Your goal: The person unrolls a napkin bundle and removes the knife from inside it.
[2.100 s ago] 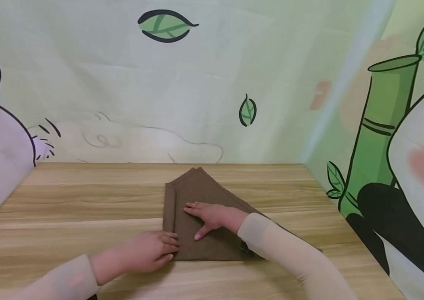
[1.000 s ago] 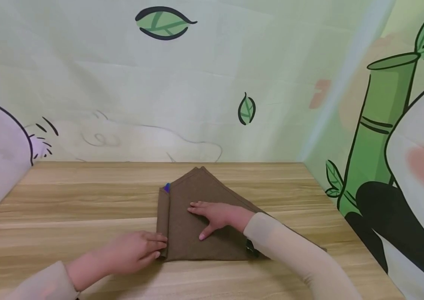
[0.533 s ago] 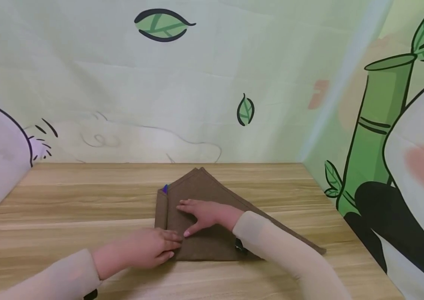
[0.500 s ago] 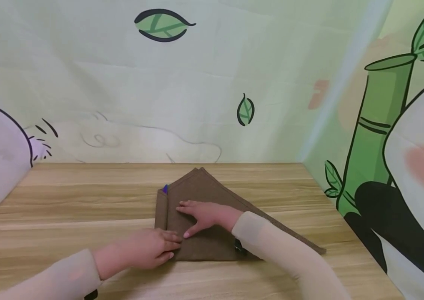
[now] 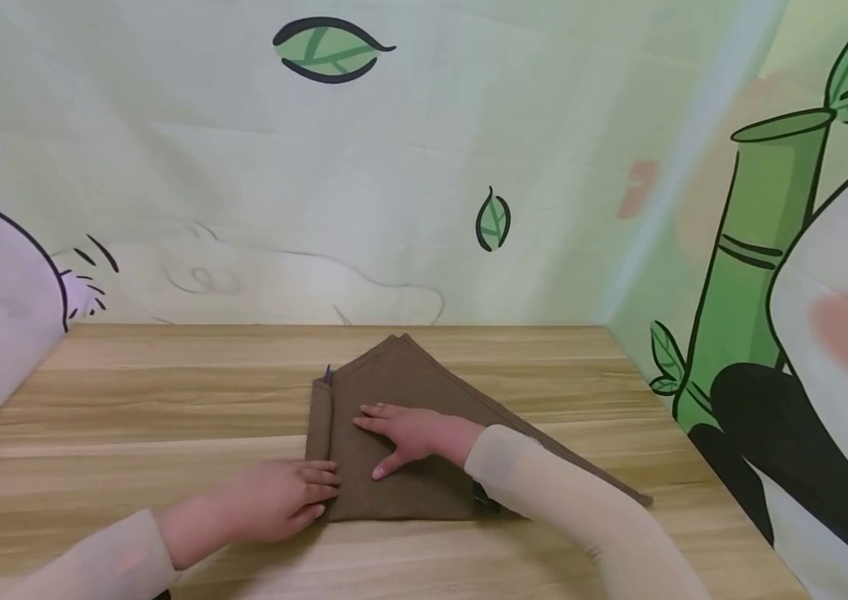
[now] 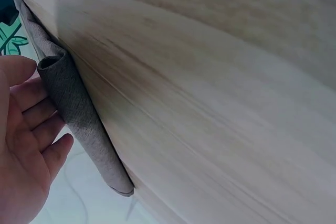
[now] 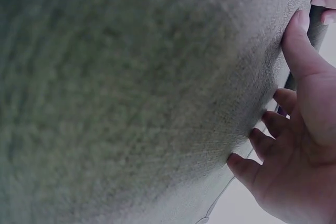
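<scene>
A folded piece of brown cloth (image 5: 416, 375) lies on the wooden table, with a pointed far end and a long slanting right edge. Its left edge forms a narrow rolled strip (image 5: 320, 421), seen from its near end as a hollow roll (image 6: 79, 106) in the left wrist view. My left hand (image 5: 277, 500) rests its fingertips over the near end of that strip. Spread flat on the middle of the cloth is my right hand (image 5: 412, 433), thumb apart from the fingers. A small blue-purple tip (image 5: 328, 375) peeks out at the strip's far end.
The light wooden table (image 5: 168, 383) extends to both sides of the cloth. Behind it hangs a pale green backdrop (image 5: 243, 167) printed with leaves, pandas and a bamboo stalk (image 5: 765, 250). Under my right forearm a small black device (image 5: 482, 496) shows.
The left edge has become a rolled strip, its side shifted left, and the blue-purple tip has come into view. My left hand has drawn back leftward since half a second ago. The right stays nearly still.
</scene>
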Demonstrator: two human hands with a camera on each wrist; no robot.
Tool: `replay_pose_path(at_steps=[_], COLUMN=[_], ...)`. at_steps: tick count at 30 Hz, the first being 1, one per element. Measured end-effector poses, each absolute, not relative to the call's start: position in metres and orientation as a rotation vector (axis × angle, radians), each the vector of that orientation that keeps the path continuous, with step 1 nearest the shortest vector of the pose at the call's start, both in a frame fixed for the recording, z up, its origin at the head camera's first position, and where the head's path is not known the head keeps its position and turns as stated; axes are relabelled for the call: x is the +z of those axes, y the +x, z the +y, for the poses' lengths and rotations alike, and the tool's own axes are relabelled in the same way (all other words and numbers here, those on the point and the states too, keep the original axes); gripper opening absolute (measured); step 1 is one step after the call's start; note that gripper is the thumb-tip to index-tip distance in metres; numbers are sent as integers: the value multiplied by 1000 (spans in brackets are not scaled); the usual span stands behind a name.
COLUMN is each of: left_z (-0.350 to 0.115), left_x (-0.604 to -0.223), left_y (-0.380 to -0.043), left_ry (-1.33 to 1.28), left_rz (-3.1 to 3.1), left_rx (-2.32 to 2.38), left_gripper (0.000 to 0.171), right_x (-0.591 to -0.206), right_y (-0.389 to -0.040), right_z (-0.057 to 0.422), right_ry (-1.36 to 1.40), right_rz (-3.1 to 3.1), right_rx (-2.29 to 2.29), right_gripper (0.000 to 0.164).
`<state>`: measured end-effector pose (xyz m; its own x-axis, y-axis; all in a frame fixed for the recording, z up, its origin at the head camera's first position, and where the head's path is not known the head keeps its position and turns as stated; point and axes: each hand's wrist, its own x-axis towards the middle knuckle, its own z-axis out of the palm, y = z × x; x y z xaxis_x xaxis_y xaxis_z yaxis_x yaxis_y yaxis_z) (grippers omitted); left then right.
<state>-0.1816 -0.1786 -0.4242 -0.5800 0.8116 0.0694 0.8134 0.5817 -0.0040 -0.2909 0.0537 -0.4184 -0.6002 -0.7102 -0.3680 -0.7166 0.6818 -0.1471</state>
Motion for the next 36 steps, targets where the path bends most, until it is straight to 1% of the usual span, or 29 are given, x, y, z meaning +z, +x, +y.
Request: replay_pose_path(at_steps=[6,15,20,25,29,36], left_z=[-189,-212,-220,-217,-210,-201], left_x=[-422,-424,-425,-420,-417,-421], left_y=[-179,-170,-166,-166,-168,-171], left_ry=[-1373,-1292,-1282,-1266,-1267,-1316], left_rz=[-2742,-2805,-2804,-2814,-2823,-2808], left_rx=[-70,-120,-133,-140,-132,-61], left_gripper=[26,35,36,35,35,32], right_x=[-420,-424,-426,-422,-417,-422], right_y=[-292,-288,-288,-291,-291,-291], right_z=[53,57,60,57,45,30], right_ry=[-1129,-1128,-1139,-1136,-1207,-1266], right_rz=[2497,2488,2489,2501,2497,2466], right_rx=[-29,-73,-109,-73,-44,26], right_gripper=[85,83,82,81,78,81])
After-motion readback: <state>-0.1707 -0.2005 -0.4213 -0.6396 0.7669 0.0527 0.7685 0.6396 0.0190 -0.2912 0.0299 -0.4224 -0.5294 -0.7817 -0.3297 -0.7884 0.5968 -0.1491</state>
